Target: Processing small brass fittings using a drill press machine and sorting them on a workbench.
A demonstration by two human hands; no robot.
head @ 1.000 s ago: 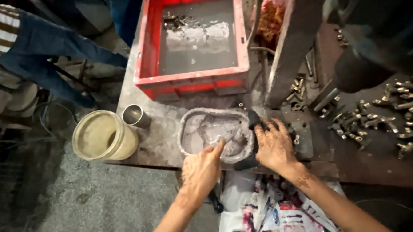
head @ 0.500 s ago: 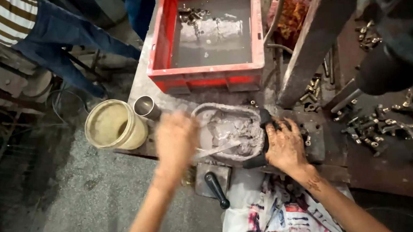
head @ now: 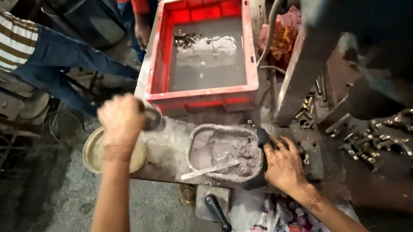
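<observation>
A grey metal pan (head: pixel 196 142) full of wet grey paste sits on the stained bench, with a flat pale stick (head: pixel 208 170) lying in the paste. My right hand (head: pixel 284 166) presses on the pan's right side, fingers curled over its black handle (head: pixel 263 140). My left hand (head: pixel 119 119) is raised to the left of the pan, closed around a small metal cup (head: pixel 153 119) at the bench's left end. Most of the cup is hidden behind my fingers.
A red crate (head: pixel 247 48) of murky water and metal parts stands behind the pan. A cream bucket (head: pixel 93 155) sits below the cup. Metal fittings (head: pixel 396 143) litter the right. A black-handled tool (head: pixel 218 213) lies below. People stand at the upper left (head: pixel 47 49).
My left hand left the stick lying in the paste and swung left to the metal cup. My right hand stayed on the pan's handle.
</observation>
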